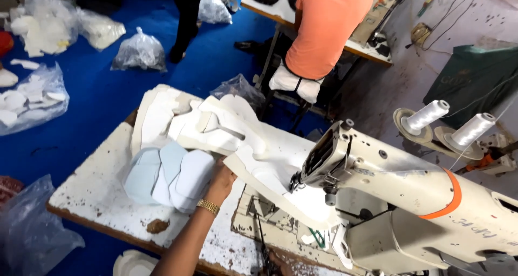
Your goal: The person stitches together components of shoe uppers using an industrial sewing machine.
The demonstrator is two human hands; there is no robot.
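White foam pieces: a stack of pale cut pieces [172, 176] lies on the worn bench [97, 192], with bigger white sheets [216, 127] behind it.
Left hand: the left hand [221, 180], with a gold bracelet [208, 206] on the wrist, lies against the right edge of the stack; the fingers are hidden under the pieces, so I cannot tell if they pinch one.
Right hand: not in view.
Machine: a cream sewing machine [399, 200] stands just right, a white piece [280, 184] lying under its head.
Step in hand: it seems a piece is being picked from the stack.
Next move: I judge it calls for separating one single piece and bringing it toward the needle.
Behind: a person in an orange shirt [326, 22] sits at another bench.
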